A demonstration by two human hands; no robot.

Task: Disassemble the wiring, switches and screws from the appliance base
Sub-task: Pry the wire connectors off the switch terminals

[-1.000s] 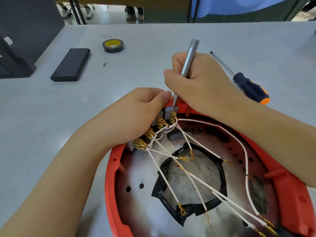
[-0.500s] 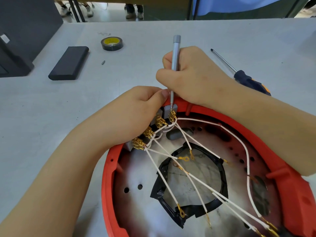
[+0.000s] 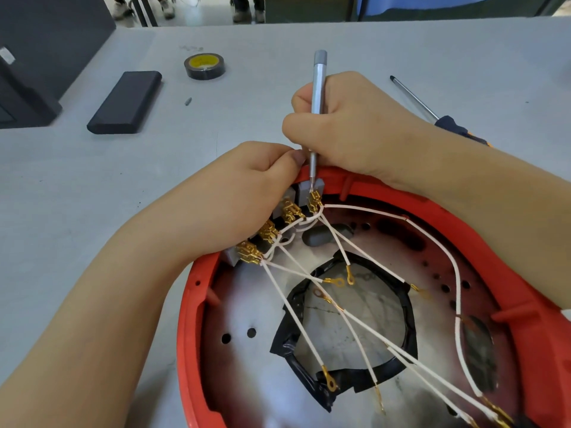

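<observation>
Here, the right hand grips a slim screwdriver at centre frame; the left hand pinches the base rim. A tip slip would likely gouge the switch terminals.

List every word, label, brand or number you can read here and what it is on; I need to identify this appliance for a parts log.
No text reads legibly.
Tape roll: the yellow core may carry print, too blurred to read.
White sticker on the dark box: nothing legible on it.
Red appliance base: no visible marking.

tape roll beside black block (tiny bit between).
</observation>
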